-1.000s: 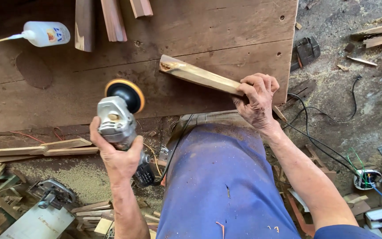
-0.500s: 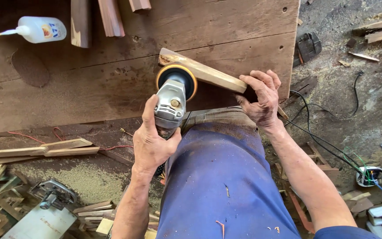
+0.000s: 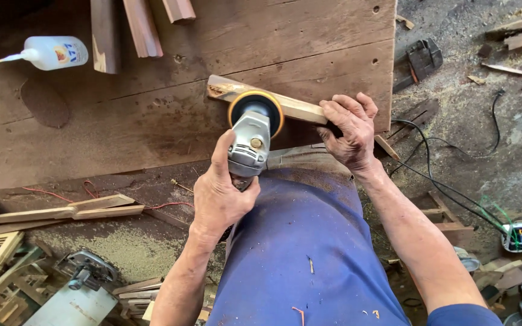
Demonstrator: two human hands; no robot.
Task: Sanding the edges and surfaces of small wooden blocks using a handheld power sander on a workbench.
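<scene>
Nearest to the camera, the person's blue-clad lap (image 3: 300, 253) is filling the lower middle of the view, with both bare forearms reaching forward over it. The left hand (image 3: 222, 193) is wrapping tightly around the grey body of an angle grinder (image 3: 250, 142), thumb lying up along its side, and the grinder's orange-rimmed sanding disc (image 3: 256, 111) is sitting over the near edge of a pale wooden strip (image 3: 261, 99); whether the disc is actually touching the wood is hard to tell from this angle. The right hand (image 3: 347, 130) is clamping down on the right end of that same strip, fingers curled over its top. The strip is lying slantwise across the near part of a big, dark, worn wooden board (image 3: 152, 121), its left end slightly farther away than its right. Off to the lower left a circular saw (image 3: 83, 281) is resting among offcuts and sawdust. To the right, black cables (image 3: 448, 163) are trailing over the dusty ground. Farther back on the board, a white glue bottle (image 3: 49, 53) is lying on its side at the left, and a few reddish wood pieces (image 3: 143, 27) are lying at the far edge.
</scene>
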